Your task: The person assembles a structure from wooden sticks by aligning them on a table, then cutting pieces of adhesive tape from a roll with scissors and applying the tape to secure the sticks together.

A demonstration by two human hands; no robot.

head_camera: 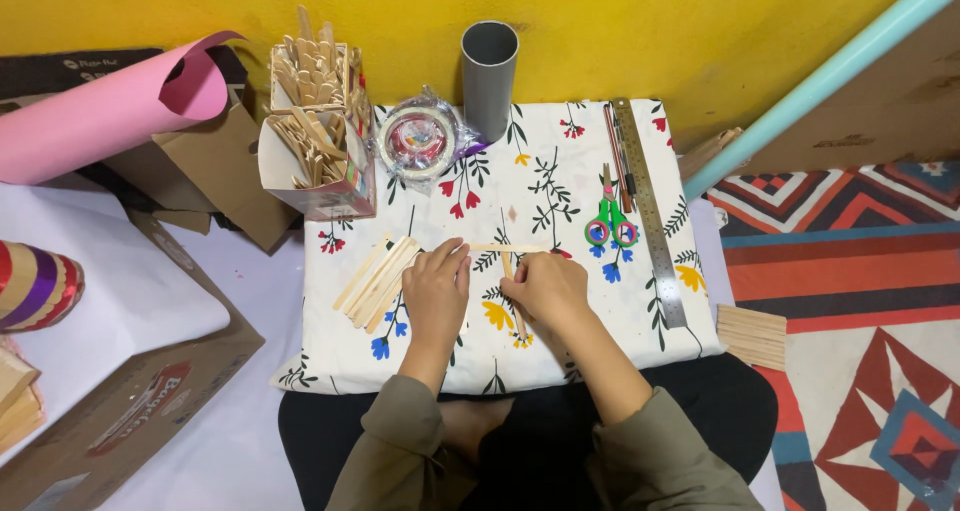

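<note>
A yellow wall (640, 21) backs a flower-printed cloth worktop (560, 171) resting over the person's lap. A pink paper roll (100, 111) runs off the left edge, and a striped roll (35, 286) is cut off there too. The left hand (436, 293), fingers curled narrow, presses on the cloth beside a loose pile of wooden sticks (378, 279). The right hand (546, 287) pinches two crossed craft sticks (508, 261), partly hiding the upright one. Whether glue joins them cannot be told.
</note>
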